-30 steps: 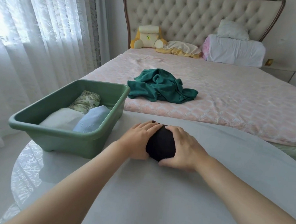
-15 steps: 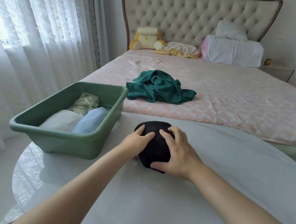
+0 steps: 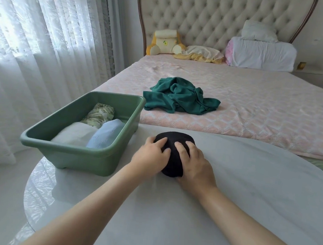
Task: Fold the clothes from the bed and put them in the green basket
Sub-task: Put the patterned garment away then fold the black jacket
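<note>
Black bundle (image 3: 175, 138) of cloth on the white table (image 3: 165, 226), just right of the green basket (image 3: 85, 160) and apart from it. Long axis near-to-far, tilted a little rightward at the far end. Broad, rounded end toward the bed (image 3: 266, 117), narrower end toward the person. Kind of garment impossible to tell from the dark, featureless fabric.

Left hand (image 3: 150, 157) curled over the bundle's left flank, right hand (image 3: 195, 165) curled over its right flank and top, both clasping it. Thumbs out of sight. Sides of the bundle covered by the palms, near tip partly tucked under the right hand.

Inside the basket, three folded pieces: a white one (image 3: 75, 133) at the near end, a light blue one (image 3: 107, 132) beside it on the right, a leaf-print one (image 3: 100, 112) behind them. Lower parts hidden by the basket's near wall.

Further off, a crumpled teal garment (image 3: 179, 98) unfolded on the pink bedspread, near the bed's foot edge. Right side of the bed cut off by the frame. Table's near edge out of view below.
</note>
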Tool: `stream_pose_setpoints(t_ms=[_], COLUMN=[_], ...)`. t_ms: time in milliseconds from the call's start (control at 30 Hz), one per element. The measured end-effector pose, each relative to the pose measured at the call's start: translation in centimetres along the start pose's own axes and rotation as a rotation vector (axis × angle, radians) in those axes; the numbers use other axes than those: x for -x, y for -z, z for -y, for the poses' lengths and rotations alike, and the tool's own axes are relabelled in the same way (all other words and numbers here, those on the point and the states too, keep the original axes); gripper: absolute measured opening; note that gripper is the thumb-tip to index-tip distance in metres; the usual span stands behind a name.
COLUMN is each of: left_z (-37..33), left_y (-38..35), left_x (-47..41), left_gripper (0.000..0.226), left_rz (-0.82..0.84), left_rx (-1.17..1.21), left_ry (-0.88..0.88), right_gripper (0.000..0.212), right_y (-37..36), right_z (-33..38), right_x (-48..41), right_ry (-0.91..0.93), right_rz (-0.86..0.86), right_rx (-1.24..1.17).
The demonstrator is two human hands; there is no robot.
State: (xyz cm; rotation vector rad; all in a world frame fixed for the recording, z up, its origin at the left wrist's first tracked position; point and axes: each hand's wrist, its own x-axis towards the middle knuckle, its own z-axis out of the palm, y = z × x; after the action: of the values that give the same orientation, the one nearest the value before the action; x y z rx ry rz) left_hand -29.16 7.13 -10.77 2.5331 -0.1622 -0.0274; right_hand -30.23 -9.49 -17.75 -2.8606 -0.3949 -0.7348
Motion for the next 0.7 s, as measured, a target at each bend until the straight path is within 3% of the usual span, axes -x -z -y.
stream_pose_setpoints(t_ms=[100, 200, 367, 567, 700], left_z=[0.4, 1.0, 2.4, 7.9, 11.8], left_y=[0.9, 2.1, 7.4, 15.4, 19.5], left_x=[0.4, -0.3, -2.7, -6.4, -8.3], left_gripper=[0.089, 0.120, 0.095, 0.101, 0.096], left_rz=[0.081, 0.113, -0.243, -0.266, -0.296], left_rx=[-0.173, -0.235, -0.170, -0.083, -0.011], left_ry=[-0.339, -0.397, -0.541, -0.488, -0.392], right_gripper=[0.097, 0.086, 0.078, 0.087, 0.083], right_y=[0.7, 2.1, 4.9, 5.6, 5.1], right_z=[0.4, 1.5, 4.4, 10.3, 13.8], right_x=[-1.3, -3.6, -9.1, -16.7, -21.4], right_ry=[0.030, 0.018, 0.110, 0.224, 0.240], right_rz=[-0.069, -0.153, -0.248, -0.241, -0.195], right_rx=[-0.005, -0.010, -0.004, 0.069, 0.038])
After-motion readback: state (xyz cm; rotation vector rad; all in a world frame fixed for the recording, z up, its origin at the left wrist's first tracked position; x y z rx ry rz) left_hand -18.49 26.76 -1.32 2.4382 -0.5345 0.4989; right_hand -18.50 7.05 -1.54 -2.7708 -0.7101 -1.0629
